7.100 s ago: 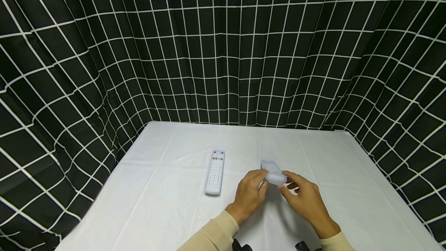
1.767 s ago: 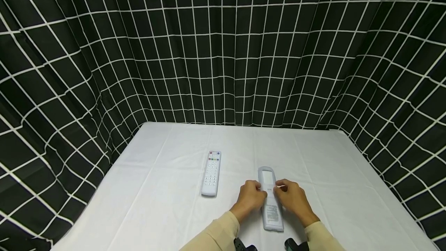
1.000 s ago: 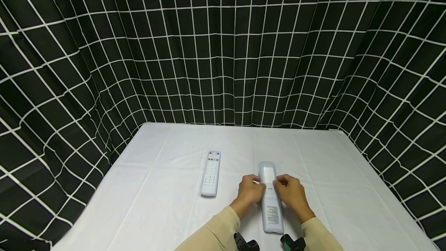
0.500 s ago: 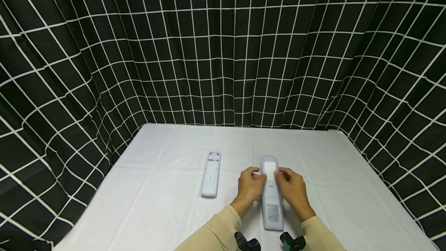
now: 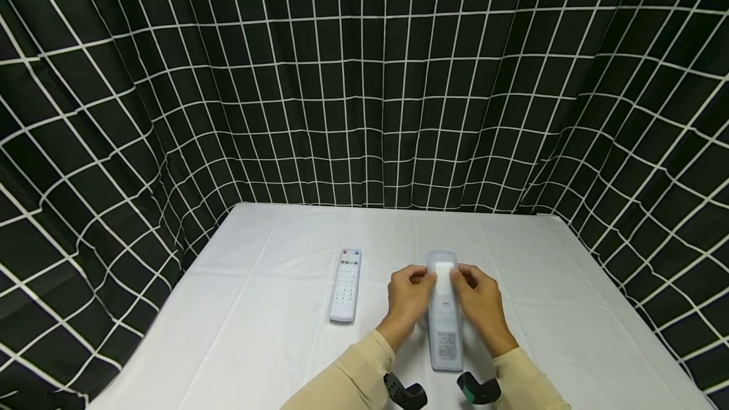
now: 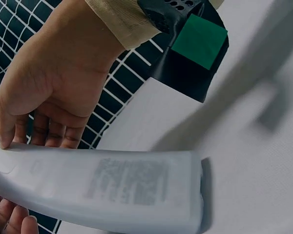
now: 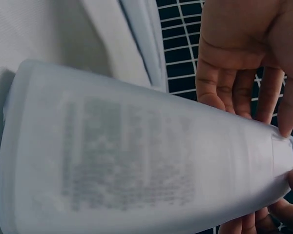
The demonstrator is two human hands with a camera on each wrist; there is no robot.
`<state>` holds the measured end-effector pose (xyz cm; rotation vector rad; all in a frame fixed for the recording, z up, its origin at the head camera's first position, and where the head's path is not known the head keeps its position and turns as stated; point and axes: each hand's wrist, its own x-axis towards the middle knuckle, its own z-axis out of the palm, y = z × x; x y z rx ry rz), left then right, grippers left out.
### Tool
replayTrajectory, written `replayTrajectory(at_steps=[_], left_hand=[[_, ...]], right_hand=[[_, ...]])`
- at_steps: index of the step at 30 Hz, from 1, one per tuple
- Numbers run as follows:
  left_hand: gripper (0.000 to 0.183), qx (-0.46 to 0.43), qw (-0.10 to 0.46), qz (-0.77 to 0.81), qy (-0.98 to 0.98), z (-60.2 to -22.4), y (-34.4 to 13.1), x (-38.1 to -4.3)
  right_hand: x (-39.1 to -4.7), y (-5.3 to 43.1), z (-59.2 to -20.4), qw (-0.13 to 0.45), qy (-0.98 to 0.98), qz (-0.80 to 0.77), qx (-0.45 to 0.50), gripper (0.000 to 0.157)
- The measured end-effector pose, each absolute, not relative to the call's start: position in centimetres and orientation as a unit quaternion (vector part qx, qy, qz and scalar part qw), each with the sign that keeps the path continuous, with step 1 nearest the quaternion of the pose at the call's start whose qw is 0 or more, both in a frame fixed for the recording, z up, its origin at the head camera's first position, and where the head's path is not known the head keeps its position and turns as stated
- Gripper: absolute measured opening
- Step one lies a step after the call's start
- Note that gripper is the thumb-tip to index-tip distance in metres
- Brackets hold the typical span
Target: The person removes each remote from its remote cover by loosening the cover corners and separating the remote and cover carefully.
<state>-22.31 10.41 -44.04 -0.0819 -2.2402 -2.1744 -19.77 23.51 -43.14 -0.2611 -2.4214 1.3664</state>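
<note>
A pale remote control (image 5: pixel 445 321) lies back side up at the right of centre in the head view, in a frosted, translucent cover (image 7: pixel 219 146). A blurred block of print shows through near its close end. At its far end a bright white rectangle (image 5: pixel 443 278) stands out. My left hand (image 5: pixel 405 299) pinches the left edge there, thumb on top and fingers curled at the side. Opposite it, my right hand (image 5: pixel 483 305) pinches the right edge the same way. In the left wrist view, the far end is held up, with fingers underneath.
Another remote control (image 5: pixel 345 286), buttons up with coloured keys at its top, lies left of my hands on the white tablecloth (image 5: pixel 256 309). A black curtain with a white grid (image 5: pixel 364 93) surrounds the table's back and sides. Black wrist devices (image 5: pixel 405 392) sit below both wrists.
Both hands have slid along the covered remote towards its far end, which sits a little farther off. Seven seconds ago it was tilted in the hands; now its printed back faces up.
</note>
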Motion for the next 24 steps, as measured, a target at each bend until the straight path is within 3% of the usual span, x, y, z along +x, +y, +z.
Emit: replayTrajectory(at_steps=[5,16,24], left_hand=[[0.012,-0.037,0.027,-0.707,-0.706,-43.7,10.5,-22.6],[0.019,-0.077,0.077,-0.723,-0.683,-43.0,10.5,-22.7],[0.023,-0.096,0.082,-0.710,-0.692,-42.5,10.2,-22.6]], right_hand=[[-19.8,23.5,-42.5,0.180,-0.844,0.498,-0.080,0.042],[-19.8,23.2,-41.8,0.229,-0.817,0.523,-0.073,0.029],[-19.2,23.1,-41.0,0.243,-0.804,0.541,-0.053,0.028]])
